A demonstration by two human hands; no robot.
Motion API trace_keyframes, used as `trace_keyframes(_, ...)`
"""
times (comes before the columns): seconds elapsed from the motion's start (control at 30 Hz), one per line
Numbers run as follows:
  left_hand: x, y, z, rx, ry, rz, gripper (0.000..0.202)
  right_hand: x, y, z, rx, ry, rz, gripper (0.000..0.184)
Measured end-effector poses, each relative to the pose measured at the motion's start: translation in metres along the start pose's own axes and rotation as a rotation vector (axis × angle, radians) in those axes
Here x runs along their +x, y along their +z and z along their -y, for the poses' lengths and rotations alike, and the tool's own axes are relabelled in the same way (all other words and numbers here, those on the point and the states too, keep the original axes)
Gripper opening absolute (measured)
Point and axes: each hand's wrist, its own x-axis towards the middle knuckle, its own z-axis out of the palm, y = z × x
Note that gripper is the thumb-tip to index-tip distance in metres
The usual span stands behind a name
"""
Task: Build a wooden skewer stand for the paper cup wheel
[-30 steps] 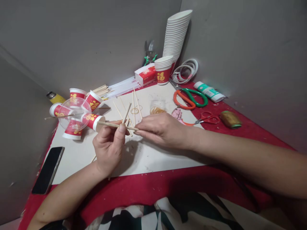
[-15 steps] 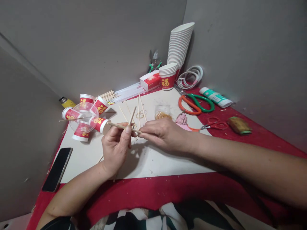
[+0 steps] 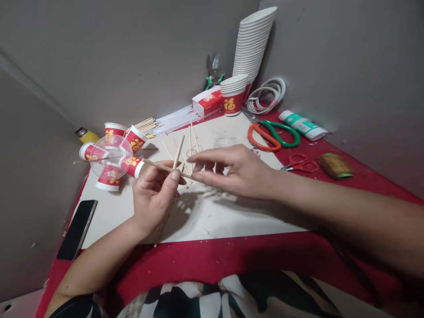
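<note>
My left hand (image 3: 155,194) is closed, thumb pressing two thin wooden sticks (image 3: 179,151) where they cross. One points up and away; the other runs from beside a paper cup to my right fingertips. A further stick slants down below the left hand. My right hand (image 3: 235,172) has its fingers apart, the thumb at the right end of the crossing stick. Behind the hands, loose sticks (image 3: 194,132) and rubber bands (image 3: 195,151) lie on the white board (image 3: 212,221). Left of the left hand stands a wheel of red paper cups (image 3: 109,176) around a clear plastic disc (image 3: 114,165).
A phone (image 3: 77,229) lies at the left edge. Along the back are bundled sticks (image 3: 145,125), a tissue pack (image 3: 208,104), pruning shears (image 3: 214,78) and stacked cups (image 3: 253,44). Large scissors (image 3: 281,134), small scissors (image 3: 303,163) and a tape roll (image 3: 335,166) lie right.
My right fingers have spread from being pressed together at the stick's end. My left hand still pinches the crossed sticks. The whole view has shifted slightly.
</note>
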Motion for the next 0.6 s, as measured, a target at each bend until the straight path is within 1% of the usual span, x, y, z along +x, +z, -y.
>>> trace_keyframes(0.07,-0.001,-0.001,0.001,0.004,0.026,0.038,0.015,0.003,-0.003,0.011,0.164,0.099,-0.058,0.029)
trace_keyframes(0.13,-0.003,-0.001,0.0,0.007,0.061,0.073,0.015,0.006,-0.004,0.021,0.287,0.146,-0.049,0.024)
trace_keyframes(0.2,-0.005,-0.001,-0.002,0.016,0.087,0.098,0.014,0.008,-0.004,0.028,0.358,0.163,-0.019,0.018)
trace_keyframes(0.33,-0.008,0.001,-0.01,0.052,0.086,0.116,0.01,0.008,-0.001,0.031,0.403,0.157,-0.018,0.019)
trace_keyframes(0.47,-0.011,0.004,-0.011,-0.003,0.06,0.111,0.012,0.005,0.001,0.03,0.36,0.102,-0.052,0.016)
trace_keyframes(0.53,-0.01,0.004,-0.01,-0.05,0.001,0.12,0.023,0.004,0.001,0.03,0.313,0.072,-0.067,0.012)
trace_keyframes(0.6,-0.007,0.003,-0.009,-0.095,-0.082,0.143,0.044,0.003,0.001,0.03,0.258,0.044,-0.072,0.01)
